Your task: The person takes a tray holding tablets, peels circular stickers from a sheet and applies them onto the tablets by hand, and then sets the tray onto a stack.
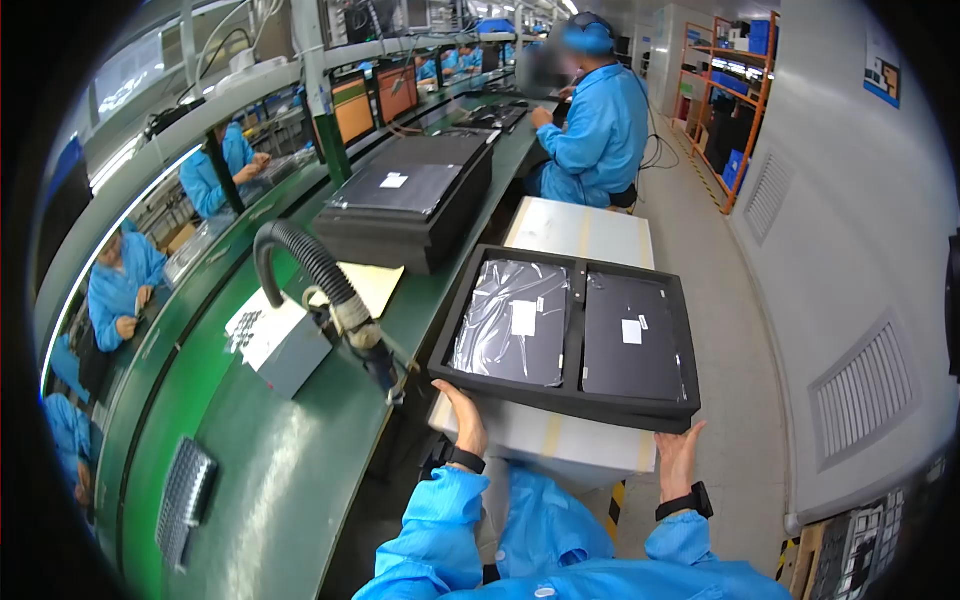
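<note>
A black foam tray (574, 345) lies in front of me, over white boxes. Its left compartment holds a flat dark panel (490, 330) in shiny clear film with a white label; a second dark panel (630, 365), also labelled, fills the right compartment. My left hand (466, 424) is at the tray's near left corner, thumb stretched along the side. My right hand (679, 462) grips the near right corner from below, palm up, with its fingertips partly hidden under the edge. Both hands hold the tray between them. Each wrist wears a black band.
White boxes (540, 432) with yellow tape stand beneath the tray. On the green bench (300, 465) are a black corrugated hose (310, 262), papers (372, 285), a stack of black trays (395, 225) and a clear blister tray (185, 500). A co-worker (600, 125) in blue sits ahead.
</note>
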Tool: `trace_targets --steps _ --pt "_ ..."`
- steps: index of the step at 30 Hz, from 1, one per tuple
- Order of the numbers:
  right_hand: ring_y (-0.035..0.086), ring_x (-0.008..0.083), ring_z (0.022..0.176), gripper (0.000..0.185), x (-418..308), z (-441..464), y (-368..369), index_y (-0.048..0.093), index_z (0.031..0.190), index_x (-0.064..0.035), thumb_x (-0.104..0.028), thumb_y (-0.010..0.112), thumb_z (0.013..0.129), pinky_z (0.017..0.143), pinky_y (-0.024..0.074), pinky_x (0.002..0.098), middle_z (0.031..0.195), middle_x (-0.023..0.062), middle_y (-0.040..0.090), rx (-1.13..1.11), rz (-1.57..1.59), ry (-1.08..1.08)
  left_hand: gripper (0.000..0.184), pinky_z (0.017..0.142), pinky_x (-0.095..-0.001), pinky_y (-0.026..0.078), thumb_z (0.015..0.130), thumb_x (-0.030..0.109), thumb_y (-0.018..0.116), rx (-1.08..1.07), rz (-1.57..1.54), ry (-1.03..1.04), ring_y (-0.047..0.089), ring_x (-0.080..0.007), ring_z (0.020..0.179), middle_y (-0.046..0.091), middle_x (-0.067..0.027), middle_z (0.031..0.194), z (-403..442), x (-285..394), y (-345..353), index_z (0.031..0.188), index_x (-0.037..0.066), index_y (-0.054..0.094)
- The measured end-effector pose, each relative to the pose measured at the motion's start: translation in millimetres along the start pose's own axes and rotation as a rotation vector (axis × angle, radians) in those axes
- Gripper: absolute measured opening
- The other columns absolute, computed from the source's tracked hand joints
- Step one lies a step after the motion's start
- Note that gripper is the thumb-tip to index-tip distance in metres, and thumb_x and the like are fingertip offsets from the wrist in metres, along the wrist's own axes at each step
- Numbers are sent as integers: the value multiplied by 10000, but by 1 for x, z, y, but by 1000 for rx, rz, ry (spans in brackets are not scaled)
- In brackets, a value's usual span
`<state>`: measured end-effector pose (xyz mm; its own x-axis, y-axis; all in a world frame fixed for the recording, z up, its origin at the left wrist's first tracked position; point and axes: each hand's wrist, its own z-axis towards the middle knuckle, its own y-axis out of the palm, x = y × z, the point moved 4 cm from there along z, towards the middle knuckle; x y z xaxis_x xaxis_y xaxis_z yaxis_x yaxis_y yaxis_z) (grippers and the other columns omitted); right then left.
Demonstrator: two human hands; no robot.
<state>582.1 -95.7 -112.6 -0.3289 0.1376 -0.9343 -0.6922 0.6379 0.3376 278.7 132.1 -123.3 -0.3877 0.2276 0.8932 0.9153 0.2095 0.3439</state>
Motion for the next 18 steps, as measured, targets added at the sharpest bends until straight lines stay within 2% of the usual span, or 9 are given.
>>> trace_targets --steps 5,7,9,11,12,13,15,17,18 --pt "220 306 1449 955 0 -48 -11 175 1528 -85 -787 148 881 1175 120 472 1544 171 268 1 -75 56 1004 1182 -362 69 878 794 136 22 -12 21 92 -256 1471 97 -100 1605 -50 9 -33 1533 35 89" --pt "267 300 1433 925 -9 -64 -5 209 1523 -106 -776 133 889 1160 161 499 1526 167 310 7 -112 38 960 1159 -339 150 885 786 198 79 -197 63 262 -230 1411 319 -64 1537 -56 4 -46 1493 49 290" --pt "299 297 1419 887 -20 -75 -3 234 1518 -129 -759 133 903 1141 200 521 1506 152 351 -90 -210 53 912 1127 -374 215 897 773 207 166 -146 103 309 -233 1381 356 -60 1511 -58 3 -63 1474 78 334" --pt "345 294 1394 852 -37 -77 -7 261 1511 -133 -737 142 921 1121 235 527 1495 140 374 -120 -261 44 857 1069 -395 279 892 776 249 -30 -214 34 386 -224 1318 450 -48 1432 -67 14 -73 1415 118 417" --pt "365 289 1380 843 -44 -74 -11 276 1503 -121 -726 151 930 1110 253 527 1484 134 391 -179 -300 107 796 1054 -399 302 922 734 273 -96 -160 -52 397 -201 1296 411 -9 1463 -75 30 -79 1432 137 403" --pt "385 285 1367 834 -48 -70 -21 291 1496 -108 -714 159 938 1100 271 526 1473 129 408 -235 -340 166 703 990 -371 330 926 673 410 -66 -197 53 453 -180 1195 481 7 1379 -78 46 -80 1389 148 464" --pt "440 262 1319 804 -43 -51 -39 321 1477 -73 -682 246 957 1070 324 486 1438 125 453 -72 -309 77 649 953 -362 337 917 589 509 59 -103 152 455 -151 1147 518 13 1303 -74 65 -83 1367 122 487" --pt "393 262 1343 773 -78 -43 -17 380 1412 44 -598 365 982 1059 357 446 1403 204 460 -9 -509 29 547 854 -288 414 883 341 672 -22 140 163 548 -121 983 617 -42 1111 -91 108 -62 1301 15 532" --pt "468 223 1258 691 -74 -25 -21 444 1356 74 -502 493 976 1033 384 362 1344 198 509 -118 -427 -3 520 807 -255 422 864 314 697 -113 258 188 576 -117 923 637 -40 1065 -64 96 -76 1267 16 559"
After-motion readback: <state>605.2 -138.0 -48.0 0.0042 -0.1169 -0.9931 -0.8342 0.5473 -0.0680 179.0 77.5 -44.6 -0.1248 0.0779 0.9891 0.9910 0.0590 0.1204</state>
